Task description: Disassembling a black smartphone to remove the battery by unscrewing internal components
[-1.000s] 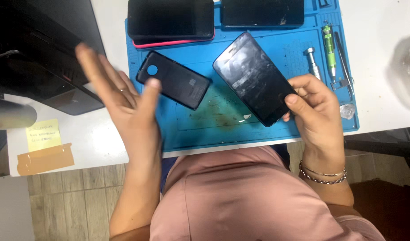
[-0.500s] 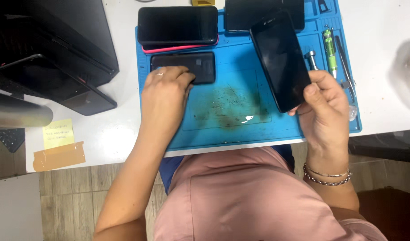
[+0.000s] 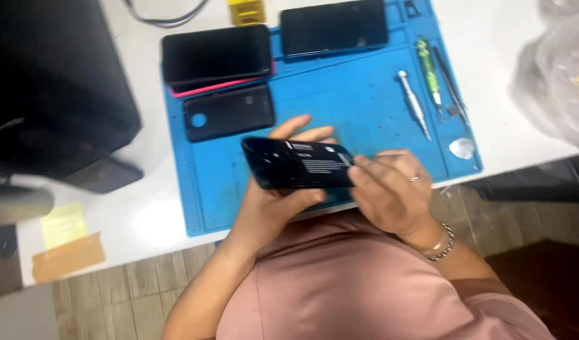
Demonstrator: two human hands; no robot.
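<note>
Black and glossy, the phone [image 3: 299,165] now lies level between both hands just above the near edge of the mat [image 3: 340,107], where half a second ago the right hand alone held it upright over the mat's right side. The left hand [image 3: 273,201] has left the back cover it was pressing and come in under the phone, thumb along the near edge, fingers [image 3: 299,129] curled up behind the far edge. The right hand [image 3: 387,189] has closed over the phone's right end, fingers wrapped on it. So the phone has gone from a one-handed hold to a firm two-handed one, its face with pale markings turned up.

Farther out, the back cover [image 3: 229,113] lies flat and untouched on the mat's left part. Beyond it rests a dark phone on a pink case [image 3: 217,60], another dark phone [image 3: 333,26] beside it. A screwdriver [image 3: 414,104] and tweezers [image 3: 450,85] lie right, on the counter's [image 3: 144,220] mat.
</note>
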